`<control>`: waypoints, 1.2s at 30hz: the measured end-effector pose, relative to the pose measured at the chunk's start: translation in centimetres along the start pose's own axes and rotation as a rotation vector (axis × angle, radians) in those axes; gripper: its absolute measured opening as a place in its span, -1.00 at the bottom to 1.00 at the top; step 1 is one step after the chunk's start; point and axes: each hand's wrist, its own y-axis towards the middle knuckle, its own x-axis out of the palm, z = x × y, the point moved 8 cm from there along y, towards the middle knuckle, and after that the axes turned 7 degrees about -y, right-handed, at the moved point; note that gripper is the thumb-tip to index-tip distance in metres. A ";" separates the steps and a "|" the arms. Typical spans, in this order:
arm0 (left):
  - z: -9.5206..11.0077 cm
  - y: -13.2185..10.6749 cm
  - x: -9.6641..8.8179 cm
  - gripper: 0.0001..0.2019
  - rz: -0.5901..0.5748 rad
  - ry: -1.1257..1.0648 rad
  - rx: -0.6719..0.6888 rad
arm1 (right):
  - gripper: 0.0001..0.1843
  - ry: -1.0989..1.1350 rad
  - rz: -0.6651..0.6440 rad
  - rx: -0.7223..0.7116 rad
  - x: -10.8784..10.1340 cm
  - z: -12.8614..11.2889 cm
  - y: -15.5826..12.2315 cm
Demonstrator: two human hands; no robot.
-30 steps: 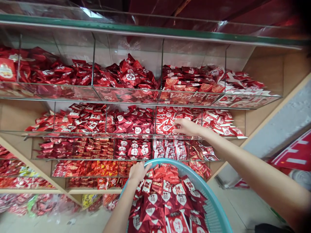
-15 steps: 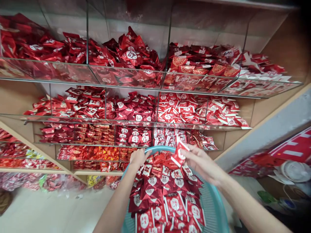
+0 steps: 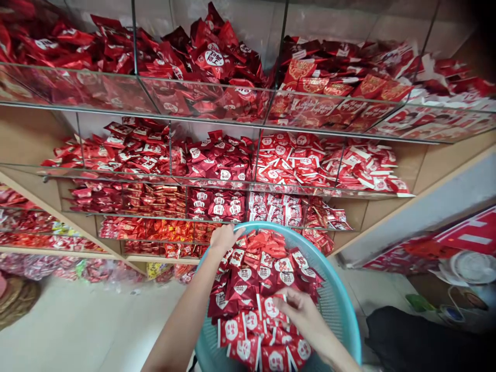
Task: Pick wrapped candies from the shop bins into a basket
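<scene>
A turquoise plastic basket (image 3: 343,294) stands in front of me, holding small red candy packets sorted in groups. My left hand (image 3: 223,237) is closed round its far left rim. Over the middle of the basket, my right hand (image 3: 304,312) pinches one edge of a red and white packet (image 3: 270,308) with a round white label. That packet lies over other red and white packets (image 3: 248,349) at the near end. Just beyond it are dark red packets with white heart-shaped labels (image 3: 243,289). Plain bright red packets (image 3: 265,240) lie by the far rim.
Shelves with glass-fronted compartments (image 3: 201,95) full of red packets rise ahead. Plastic bags of goods (image 3: 96,268) lie on the floor below them. A woven basket (image 3: 19,299) stands at left. A dark cloth-like thing (image 3: 411,341) and a white fan-like object (image 3: 475,266) are at right.
My right hand has moved from the basket's far right rim down toward me, bringing the packet onto the near group. My left hand stays on the rim. The view has tilted slightly downward.
</scene>
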 end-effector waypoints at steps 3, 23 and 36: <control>0.1 0.0 0.0 -0.31 0.013 0.001 0.005 | -0.73 -0.103 -0.035 -0.085 0.8 0.1 0.5; -0.5 0.2 0.2 -0.31 0.056 -0.029 0.011 | -0.68 -0.751 0.334 -0.260 -3.1 -5.7 0.2; -0.8 0.2 0.2 -0.36 0.082 -0.075 0.006 | -0.73 -0.896 0.642 -0.823 -7.8 -24.8 4.7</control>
